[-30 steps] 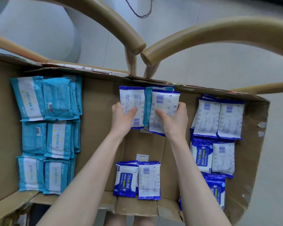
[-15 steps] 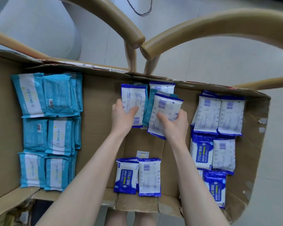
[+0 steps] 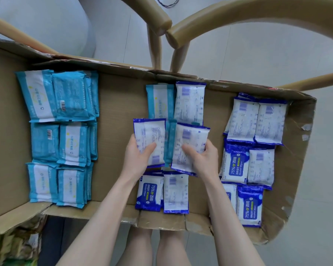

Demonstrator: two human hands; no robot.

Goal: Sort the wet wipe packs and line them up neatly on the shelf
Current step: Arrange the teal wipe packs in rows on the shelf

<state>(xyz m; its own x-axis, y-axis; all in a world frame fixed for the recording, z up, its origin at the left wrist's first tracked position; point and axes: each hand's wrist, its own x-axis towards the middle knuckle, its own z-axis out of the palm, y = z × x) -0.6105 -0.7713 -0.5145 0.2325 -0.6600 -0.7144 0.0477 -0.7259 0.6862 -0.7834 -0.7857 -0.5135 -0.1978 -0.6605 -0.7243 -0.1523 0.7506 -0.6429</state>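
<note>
Left of the box (image 3: 113, 131) teal stacks (image 3: 60, 139) look sorted, right of it blue stacks (image 3: 252, 150); our left hand (image 3: 136, 162) and right hand (image 3: 204, 162) grip blue packs (image 3: 149, 139) over its mixed middle.

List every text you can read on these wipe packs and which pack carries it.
"75% 酒精": right-group blue pack, near-right blue pack.
"Alcohol Wipes": those two packs, plus the near-middle blue pack, which also shows "75%".
Teal packs: print too blurred to read.
Left-held pack in the left hand, right-held pack in the right hand: back print and barcodes too small to read.
</note>
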